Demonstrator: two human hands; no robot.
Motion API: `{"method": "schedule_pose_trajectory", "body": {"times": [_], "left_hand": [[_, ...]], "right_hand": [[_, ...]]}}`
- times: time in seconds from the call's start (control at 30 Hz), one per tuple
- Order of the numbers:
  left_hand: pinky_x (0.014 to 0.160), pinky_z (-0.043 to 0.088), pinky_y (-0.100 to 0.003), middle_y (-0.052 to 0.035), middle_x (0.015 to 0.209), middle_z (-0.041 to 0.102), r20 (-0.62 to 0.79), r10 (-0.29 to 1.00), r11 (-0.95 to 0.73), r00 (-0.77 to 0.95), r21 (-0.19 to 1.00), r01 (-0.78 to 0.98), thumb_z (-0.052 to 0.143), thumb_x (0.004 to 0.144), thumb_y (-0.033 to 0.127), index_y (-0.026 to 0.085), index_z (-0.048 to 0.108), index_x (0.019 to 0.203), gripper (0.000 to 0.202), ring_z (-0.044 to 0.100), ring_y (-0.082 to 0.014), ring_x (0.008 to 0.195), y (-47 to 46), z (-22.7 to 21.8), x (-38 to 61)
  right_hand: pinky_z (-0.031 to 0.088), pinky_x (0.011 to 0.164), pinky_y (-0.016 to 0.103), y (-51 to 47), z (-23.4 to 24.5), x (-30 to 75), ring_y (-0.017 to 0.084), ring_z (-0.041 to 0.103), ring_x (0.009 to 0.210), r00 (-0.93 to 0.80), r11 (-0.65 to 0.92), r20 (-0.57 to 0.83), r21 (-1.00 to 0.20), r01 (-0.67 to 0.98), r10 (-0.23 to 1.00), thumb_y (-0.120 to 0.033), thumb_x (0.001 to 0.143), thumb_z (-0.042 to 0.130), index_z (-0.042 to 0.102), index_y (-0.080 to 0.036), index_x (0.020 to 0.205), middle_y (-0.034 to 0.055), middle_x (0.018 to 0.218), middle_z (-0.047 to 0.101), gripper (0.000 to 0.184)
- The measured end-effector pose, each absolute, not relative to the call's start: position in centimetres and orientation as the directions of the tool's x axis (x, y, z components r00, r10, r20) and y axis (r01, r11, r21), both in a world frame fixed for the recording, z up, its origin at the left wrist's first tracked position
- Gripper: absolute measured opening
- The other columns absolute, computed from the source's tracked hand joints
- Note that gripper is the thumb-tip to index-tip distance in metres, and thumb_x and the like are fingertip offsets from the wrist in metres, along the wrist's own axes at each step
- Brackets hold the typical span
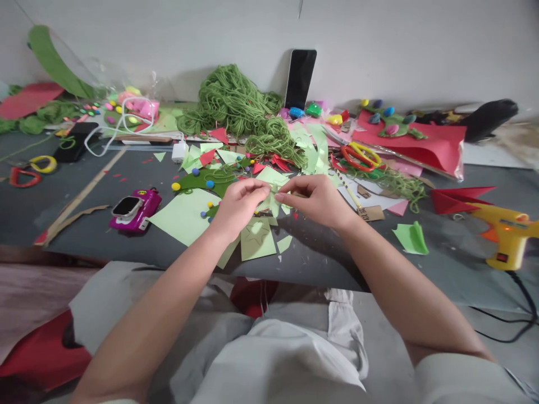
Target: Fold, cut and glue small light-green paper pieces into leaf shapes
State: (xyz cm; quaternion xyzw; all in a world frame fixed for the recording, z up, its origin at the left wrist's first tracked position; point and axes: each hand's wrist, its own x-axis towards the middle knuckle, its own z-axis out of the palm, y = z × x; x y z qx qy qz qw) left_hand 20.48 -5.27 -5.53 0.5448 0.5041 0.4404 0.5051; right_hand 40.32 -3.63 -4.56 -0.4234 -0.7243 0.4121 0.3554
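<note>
A small pale green paper cutout (274,203) with pointed petals is held between my two hands, just above the table. My left hand (241,203) pinches its left side between thumb and fingers. From the right, my right hand (314,197) pinches the other side. Under and beside them lie a light green sheet (189,216), a square piece with a star outline drawn on it (257,241) and a small scrap (284,243). A darker green felt shape (202,180) with coloured pompoms sits behind my left hand.
Green yarn (229,101) is heaped at the back, near a phone (301,76) leaning on the wall. Scissors (360,157) lie behind my right hand, others (31,171) far left. A yellow glue gun (507,235) stands right, a purple gadget (141,210) left.
</note>
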Motion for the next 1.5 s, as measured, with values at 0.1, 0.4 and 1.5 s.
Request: {"method": "schedule_pose_trajectory", "body": {"times": [0.1, 0.4, 1.5], "left_hand": [[0.054, 0.042, -0.028, -0.0026, 0.071, 0.06, 0.004, 0.995, -0.017, 0.096, 0.99, 0.14, 0.069, 0.086, 0.038, 0.022, 0.071, 0.082, 0.017, 0.052, -0.0137, 0.06, -5.1, -5.9, 20.3], [0.072, 0.053, -0.031, -0.0068, 0.096, 0.069, 0.377, 0.925, -0.358, 0.055, 0.811, 0.462, 0.058, 0.096, 0.034, 0.022, 0.067, 0.099, 0.016, 0.065, -0.0189, 0.085, -5.8, -5.0, 19.9], [0.075, 0.059, -0.035, -0.0036, 0.091, 0.073, -0.126, 0.971, 0.173, 0.205, 0.956, -0.235, 0.087, 0.072, 0.044, 0.023, 0.075, 0.087, 0.028, 0.069, -0.0183, 0.086, -5.5, -5.8, 20.2]], "right_hand": [[0.023, 0.049, 0.026, -3.6, -4.3, 40.5, 0.008, 0.031, 0.053, -0.411, 0.241, 0.104, -0.923, 0.299, 0.906, -0.056, 0.08, 0.076, 0.075, -0.014, 0.081, -0.0037, 0.056, 0.047, 0.041], [0.029, 0.05, 0.026, -3.5, -4.8, 39.9, 0.008, 0.037, 0.055, -0.298, 0.16, 0.068, -0.942, 0.294, 0.952, -0.042, 0.076, 0.08, 0.072, -0.014, 0.074, -0.0016, 0.059, 0.054, 0.029], [0.048, 0.063, 0.03, -4.7, -4.7, 38.8, 0.015, 0.058, 0.066, -0.254, 0.23, 0.21, -0.972, 0.051, 0.944, -0.053, 0.072, 0.086, 0.075, -0.018, 0.076, 0.0043, 0.075, 0.072, 0.037]]}}
